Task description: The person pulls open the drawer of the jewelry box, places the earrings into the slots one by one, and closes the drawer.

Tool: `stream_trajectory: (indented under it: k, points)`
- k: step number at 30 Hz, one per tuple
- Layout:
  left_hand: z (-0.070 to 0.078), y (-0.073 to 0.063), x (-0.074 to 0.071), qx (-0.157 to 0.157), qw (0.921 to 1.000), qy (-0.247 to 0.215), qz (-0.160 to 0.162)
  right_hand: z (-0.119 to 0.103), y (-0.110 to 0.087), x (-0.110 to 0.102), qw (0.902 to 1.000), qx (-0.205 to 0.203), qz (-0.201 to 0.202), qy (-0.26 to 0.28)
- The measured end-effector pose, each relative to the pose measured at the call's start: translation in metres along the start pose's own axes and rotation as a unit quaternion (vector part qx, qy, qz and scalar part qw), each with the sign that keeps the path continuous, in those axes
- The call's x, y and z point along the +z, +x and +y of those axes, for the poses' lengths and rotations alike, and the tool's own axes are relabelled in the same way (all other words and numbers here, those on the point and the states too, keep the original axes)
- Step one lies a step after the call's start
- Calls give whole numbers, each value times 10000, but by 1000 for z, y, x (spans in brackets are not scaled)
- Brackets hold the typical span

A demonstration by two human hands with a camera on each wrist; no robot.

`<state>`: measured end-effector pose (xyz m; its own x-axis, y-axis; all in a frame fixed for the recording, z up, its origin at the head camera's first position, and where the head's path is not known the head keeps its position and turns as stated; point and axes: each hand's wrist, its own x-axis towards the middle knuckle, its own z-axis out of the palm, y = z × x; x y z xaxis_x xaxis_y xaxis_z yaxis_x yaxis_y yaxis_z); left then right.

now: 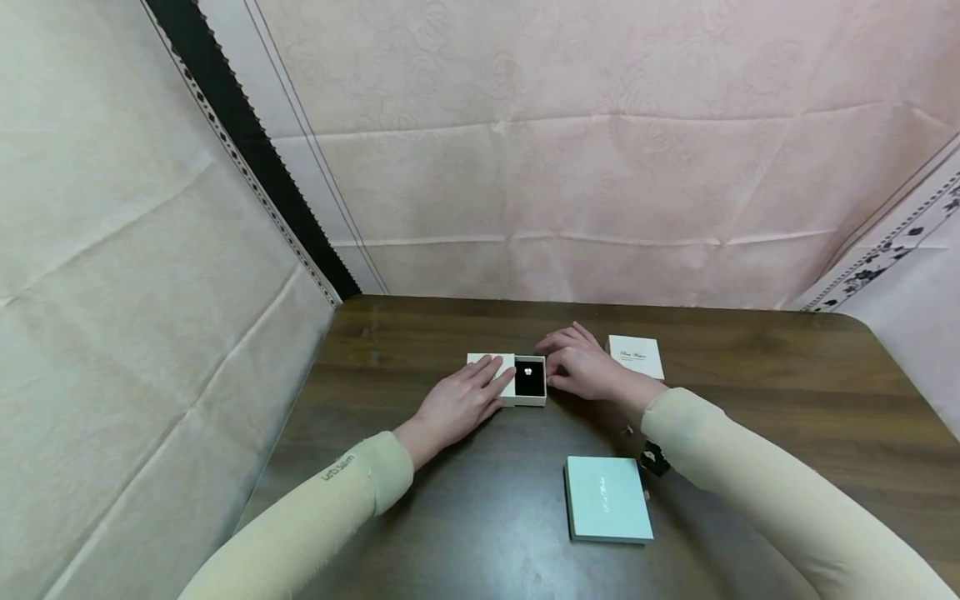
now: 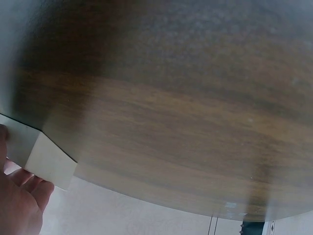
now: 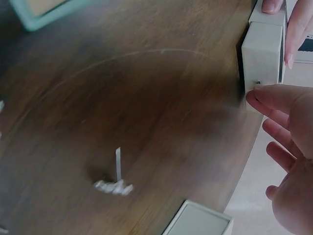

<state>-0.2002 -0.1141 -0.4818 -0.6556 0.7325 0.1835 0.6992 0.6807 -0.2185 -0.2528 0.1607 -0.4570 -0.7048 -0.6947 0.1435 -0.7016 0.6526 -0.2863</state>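
Observation:
A small white drawer box [image 1: 506, 399] stands near the table's back, its tray slid partly out to the right. Inside the tray [image 1: 537, 401], a tiny shiny butterfly-shaped piece [image 1: 528, 372] sits on black padding [image 1: 531, 387]. My left hand [image 1: 459, 403] holds the outer sleeve, fingers across its top and thumb at the near side. With thumb and index finger, my right hand [image 1: 585, 367] pinches at the tray's end face, where a small dark spot [image 3: 258, 83] shows; the other fingers hang loosely curled.
Behind my right wrist lies a white box [image 1: 636, 353] with printed script. A flat teal box [image 1: 609, 500] lies nearer the front. On the wood between them stands a small silvery piece [image 3: 113, 187] with an upright strip. Draped cloth [image 1: 562, 208] hangs behind the table.

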Motion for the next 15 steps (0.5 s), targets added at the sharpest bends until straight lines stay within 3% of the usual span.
stream_trajectory:
  k: [15]
  points:
    - [-1, 0, 0, 23, 9999, -50, 120, -10, 14, 0, 9992, -23, -277, -284]
